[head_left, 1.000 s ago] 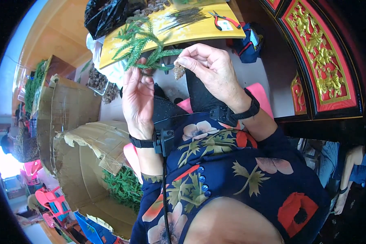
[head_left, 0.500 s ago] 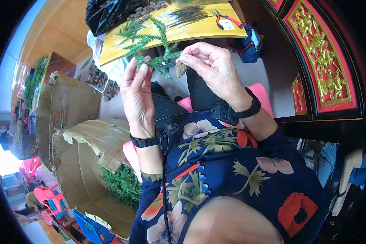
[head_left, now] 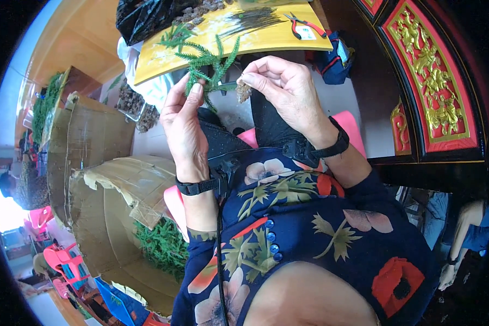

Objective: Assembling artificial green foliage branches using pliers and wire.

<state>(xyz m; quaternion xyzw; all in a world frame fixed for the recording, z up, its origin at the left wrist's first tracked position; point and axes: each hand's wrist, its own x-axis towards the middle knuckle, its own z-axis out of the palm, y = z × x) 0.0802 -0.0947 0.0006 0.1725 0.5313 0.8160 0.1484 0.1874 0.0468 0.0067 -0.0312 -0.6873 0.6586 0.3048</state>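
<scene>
While left hand (head_left: 186,126) pinches sprig (head_left: 209,68) | right hand (head_left: 288,89) grips cone (head_left: 243,92) | sprig now raised, nearer cone | pliers (head_left: 304,24) unmoved

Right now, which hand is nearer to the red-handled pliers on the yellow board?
The right hand. It holds a small brown cone below the pliers. The left hand, gripping the green sprig, is lower and farther left.

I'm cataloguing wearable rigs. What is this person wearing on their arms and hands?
Both hands are bare. The left hand has a black wrist strap with a black cable running down from it. The right hand has a black band carrying a small black box. Sleeves are navy with a floral print.
</scene>
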